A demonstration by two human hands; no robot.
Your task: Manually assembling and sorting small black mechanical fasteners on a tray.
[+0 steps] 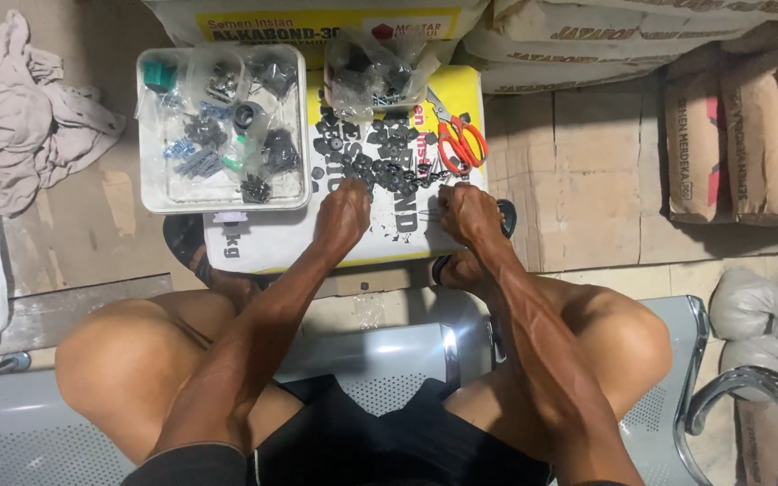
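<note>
A pile of small black parts lies spread on a white and yellow sack on the floor in front of me. My left hand rests at the near edge of the pile, fingers curled down onto the parts. My right hand is beside it, fingers bent over thin dark pieces on the sack. Whether either hand grips a piece is hidden by the knuckles. Orange-handled scissors lie just beyond my right hand.
A white tray of bagged screws and fittings sits left of the pile. A clear bag of black parts lies behind it. Stacked sacks line the back and right. A crumpled cloth lies far left. I sit on a metal bench.
</note>
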